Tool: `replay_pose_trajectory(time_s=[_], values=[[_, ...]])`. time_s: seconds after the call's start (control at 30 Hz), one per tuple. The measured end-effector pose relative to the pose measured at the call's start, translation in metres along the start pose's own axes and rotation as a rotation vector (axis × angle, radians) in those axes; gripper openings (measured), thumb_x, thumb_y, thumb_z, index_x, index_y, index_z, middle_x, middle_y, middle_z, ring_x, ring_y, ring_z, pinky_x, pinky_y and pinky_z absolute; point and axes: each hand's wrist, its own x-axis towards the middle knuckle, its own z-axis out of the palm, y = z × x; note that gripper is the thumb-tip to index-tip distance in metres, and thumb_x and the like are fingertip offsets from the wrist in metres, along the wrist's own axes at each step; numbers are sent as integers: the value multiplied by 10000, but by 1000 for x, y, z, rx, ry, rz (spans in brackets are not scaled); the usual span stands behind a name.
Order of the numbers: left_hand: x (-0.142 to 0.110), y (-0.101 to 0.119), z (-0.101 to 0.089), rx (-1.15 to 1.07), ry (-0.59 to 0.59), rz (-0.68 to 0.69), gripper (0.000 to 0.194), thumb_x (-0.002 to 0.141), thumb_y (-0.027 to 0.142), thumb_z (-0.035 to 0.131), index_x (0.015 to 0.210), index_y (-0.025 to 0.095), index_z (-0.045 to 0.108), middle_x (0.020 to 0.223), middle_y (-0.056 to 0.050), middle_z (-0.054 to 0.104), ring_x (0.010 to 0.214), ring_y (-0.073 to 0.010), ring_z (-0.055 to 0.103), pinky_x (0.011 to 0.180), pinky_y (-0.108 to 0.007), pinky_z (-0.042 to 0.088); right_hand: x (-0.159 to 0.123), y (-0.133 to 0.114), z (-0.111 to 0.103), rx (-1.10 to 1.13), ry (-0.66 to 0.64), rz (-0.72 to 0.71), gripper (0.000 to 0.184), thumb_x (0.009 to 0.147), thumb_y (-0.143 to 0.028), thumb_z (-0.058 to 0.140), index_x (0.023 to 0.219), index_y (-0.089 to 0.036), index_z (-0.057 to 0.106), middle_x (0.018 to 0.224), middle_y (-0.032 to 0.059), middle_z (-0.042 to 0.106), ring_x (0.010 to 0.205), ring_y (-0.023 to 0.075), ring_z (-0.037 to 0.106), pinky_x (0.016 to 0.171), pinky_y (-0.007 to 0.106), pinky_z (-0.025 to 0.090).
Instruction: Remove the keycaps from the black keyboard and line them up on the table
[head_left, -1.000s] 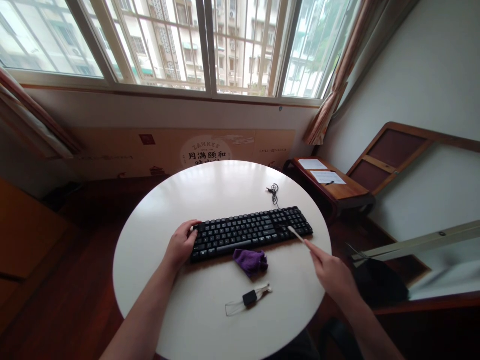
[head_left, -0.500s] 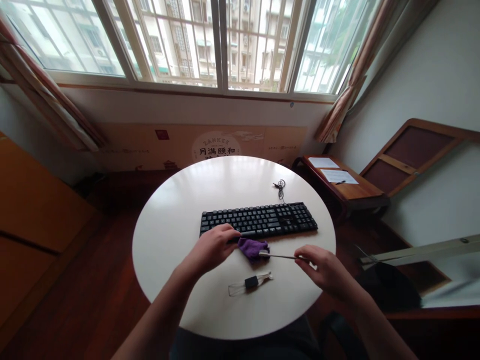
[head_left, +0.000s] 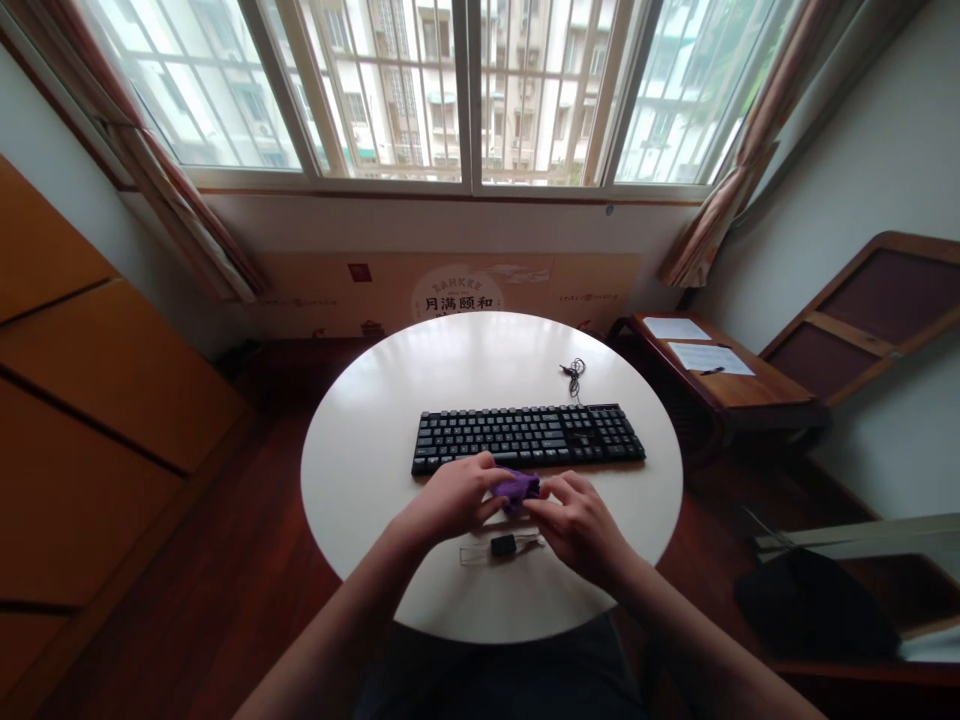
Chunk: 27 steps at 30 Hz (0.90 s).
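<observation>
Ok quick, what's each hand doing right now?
Left hand: closed on the purple cloth.
Right hand: fingers at the cloth's edge; can't tell if it's gripping anything.

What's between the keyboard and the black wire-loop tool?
The purple cloth, with the left hand and right hand at opposite ends of it; the head view shows it.

Keyboard [head_left: 529,438] looks like mostly matt plastic, rag [head_left: 517,488] is soft-looking cloth, desk [head_left: 360,450] is smooth and pretty glossy.
</observation>
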Motion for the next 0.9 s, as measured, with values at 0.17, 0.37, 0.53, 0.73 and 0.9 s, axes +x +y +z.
replay_pose_trajectory(time_s=[0.17,0.37,0.53,0.73,0.9], values=[[12,13,20,46,5,28,392,865,335,641,1257,334,618,1081,-33,575,852,-172,603,723,-262,472,0,-13,1,25,-183,-201,232,900,-252,619,1106,-186,703,979,99,683,897,229,586,808,353,474],[23,8,32,67,-52,36,338,827,339,666,1162,292,678,1060,-43,615,881,-199,622,719,-272,475,13,-21,2,-63,-387,-160,220,917,-142,520,858,-161,731,897,89,729,747,205,646,663,283,487],[25,-1,35,-14,-75,15,286,849,341,640,1122,284,700,1007,-28,643,849,-186,638,708,-264,468,21,-23,0,-125,-454,-204,193,844,-73,506,827,-133,689,801,97,715,620,178,616,561,255,424],[18,-13,26,-153,-68,25,305,917,355,556,1188,280,674,1100,-35,631,911,-188,633,794,-274,478,21,-18,-33,-75,-421,-218,182,813,-73,484,775,-156,642,718,71,691,575,148,568,545,243,348],[8,-10,16,-201,-102,18,390,890,424,603,1256,291,626,1146,-46,619,956,-212,624,807,-290,481,18,13,-93,175,-252,47,164,862,-197,526,944,-191,668,640,5,643,555,127,563,555,224,382]])
